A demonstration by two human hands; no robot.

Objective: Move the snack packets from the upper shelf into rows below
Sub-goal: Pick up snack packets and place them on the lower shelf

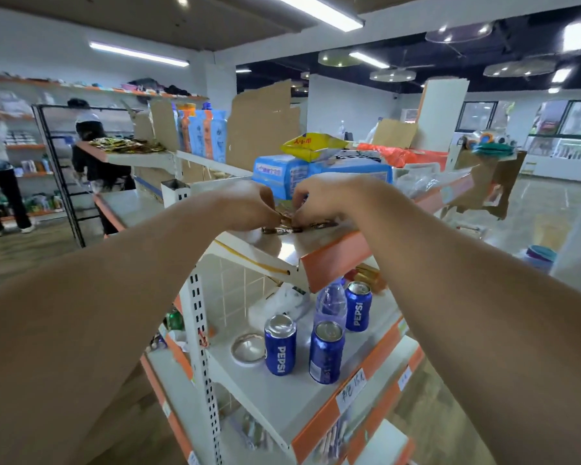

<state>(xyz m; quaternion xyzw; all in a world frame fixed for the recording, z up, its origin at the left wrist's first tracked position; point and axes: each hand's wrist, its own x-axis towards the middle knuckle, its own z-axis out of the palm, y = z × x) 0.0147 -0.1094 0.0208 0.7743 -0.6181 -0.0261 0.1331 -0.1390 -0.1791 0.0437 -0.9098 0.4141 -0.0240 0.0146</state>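
On top shelf (329, 260), left hand (249, 204) and right hand (319, 199) pinch packets (297, 228) (crosswise).

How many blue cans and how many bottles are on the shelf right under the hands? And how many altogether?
Blue Pepsi cans: 3
Clear plastic bottle: 1
Total: 4

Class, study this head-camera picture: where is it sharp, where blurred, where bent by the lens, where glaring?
Head view: the Pepsi cans read sharp; the snack packets pinched by the left hand and right hand are smeared; the shelf upright bows with wide-angle distortion; the ceiling tube lights blow out white.
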